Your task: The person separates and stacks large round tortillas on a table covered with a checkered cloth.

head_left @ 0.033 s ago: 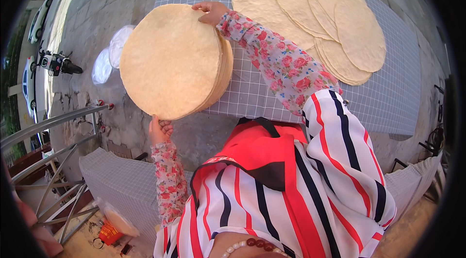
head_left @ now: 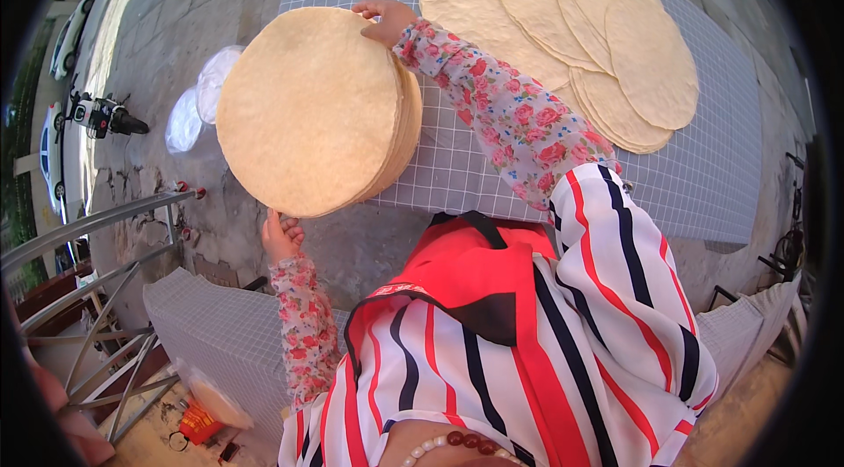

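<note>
A tall stack of round, pale tan flatbreads [head_left: 308, 111] stands at the table's left end, its edges staggered on the right side. My right hand [head_left: 387, 23] reaches across to the far edge of the stack, fingers bent over the rim. At the near edge, the curled fingers of my left hand [head_left: 283, 237] grip the rim from below. Whether either hand holds one sheet or several is hidden. To the right, more thin round flatbreads [head_left: 651, 62] lie fanned out in overlapping layers on the grey checked tablecloth [head_left: 475, 170].
Clear plastic bags [head_left: 186, 120] hang beyond the stack's left side. A metal rail frame [head_left: 97, 219] stands at the lower left, near another cloth-covered surface [head_left: 211, 326]. A parked motorbike [head_left: 105, 114] and cars [head_left: 53, 159] are farther left on the pavement.
My left hand has slid slightly left along the near rim. My right hand has shifted a little to the right at the far edge. The stack looks unmoved.
</note>
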Demonstrator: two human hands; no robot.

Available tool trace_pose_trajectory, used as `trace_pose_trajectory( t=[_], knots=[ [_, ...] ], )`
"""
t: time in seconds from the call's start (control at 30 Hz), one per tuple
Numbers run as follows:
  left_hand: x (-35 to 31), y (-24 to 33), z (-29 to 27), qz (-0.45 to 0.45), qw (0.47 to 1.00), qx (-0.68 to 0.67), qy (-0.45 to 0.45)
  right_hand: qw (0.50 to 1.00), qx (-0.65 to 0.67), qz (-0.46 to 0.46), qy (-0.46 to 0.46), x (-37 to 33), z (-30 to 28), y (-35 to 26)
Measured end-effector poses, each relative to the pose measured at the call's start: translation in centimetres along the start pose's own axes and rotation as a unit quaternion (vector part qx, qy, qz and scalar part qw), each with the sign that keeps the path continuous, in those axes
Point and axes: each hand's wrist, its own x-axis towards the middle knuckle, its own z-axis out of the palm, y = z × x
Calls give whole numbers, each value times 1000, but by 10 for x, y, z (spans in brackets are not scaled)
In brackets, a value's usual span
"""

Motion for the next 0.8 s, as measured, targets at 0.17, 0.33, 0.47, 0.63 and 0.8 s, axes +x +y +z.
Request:
trace_pose_trajectory(
  t=[0.17,0.33,0.47,0.63,0.8],
  knots=[
    [62,31,-3,101,979,-165,64,989,-71,-116,62,-53,13,-14],
    [78,50,34,147,969,-146,-138,976,-161,-128,67,-70,31,16],
    [78,44,28,157,970,-128,-136,976,-131,-163,58,-64,40,33],
    [60,46,49,176,979,-68,-73,982,-99,-150,60,-71,31,39],
    [84,36,34,201,976,-44,-69,981,-73,-168,59,-74,28,32]
  ],
)
